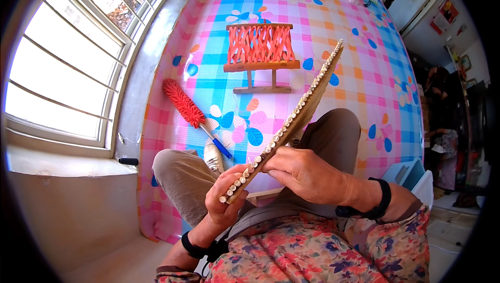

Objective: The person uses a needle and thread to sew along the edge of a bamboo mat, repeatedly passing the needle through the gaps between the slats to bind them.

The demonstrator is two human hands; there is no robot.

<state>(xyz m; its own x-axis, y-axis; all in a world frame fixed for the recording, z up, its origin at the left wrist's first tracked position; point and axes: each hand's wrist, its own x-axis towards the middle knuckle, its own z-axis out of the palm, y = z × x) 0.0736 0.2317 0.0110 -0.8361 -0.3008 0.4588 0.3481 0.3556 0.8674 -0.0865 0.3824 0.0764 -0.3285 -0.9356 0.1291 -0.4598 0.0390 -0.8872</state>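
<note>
A long, flat brown mat point(299, 121), seen nearly edge-on, slants from my lap up to the far right. Along its upper edge runs a row of pale round ends, like cut stalks. Its near end is gripped by my left hand point(221, 199), fingers on one side and thumb on the other. My right hand point(310, 176) is closed at the edge a little farther up, fingertips pinched against the round ends. Whether something small is between those fingertips is hidden.
I sit on a bed with a checked, flowered cover point(208, 95). Ahead stands a small wooden folding stool point(260, 65) with a red woven seat. A red fluffy duster point(183, 103) lies at left, by the barred window point(67, 64). A blue bin point(406, 173) stands at right.
</note>
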